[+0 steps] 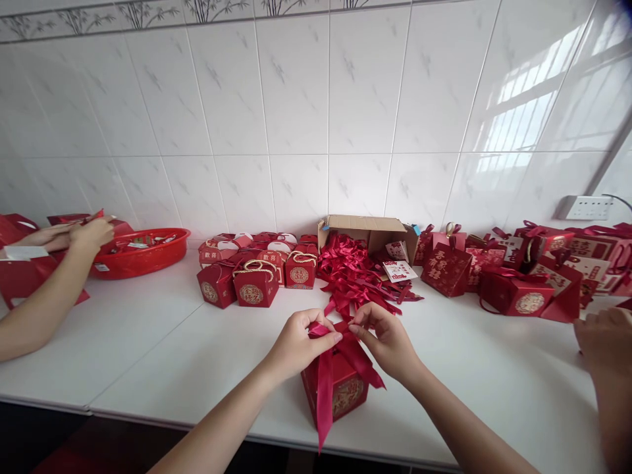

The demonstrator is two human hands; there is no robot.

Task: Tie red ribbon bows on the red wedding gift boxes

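Note:
A red gift box (338,388) with a gold emblem stands near the front edge of the white table. Dark red ribbon (324,395) lies over its top, with one tail hanging down the front and another spreading to the right. My left hand (302,339) pinches the ribbon at the box's top left. Just to its right, my right hand (382,336) pinches the ribbon between thumb and finger. The two hands are close together but apart. How the ribbon crosses between the fingers is partly hidden.
Behind are finished-looking red boxes (257,286), a cardboard box (368,227) spilling ribbons (345,263), and more boxes (518,293) at right. Another person's hands work near a red basin (143,260) at left; another person's hand (605,336) is at the right edge.

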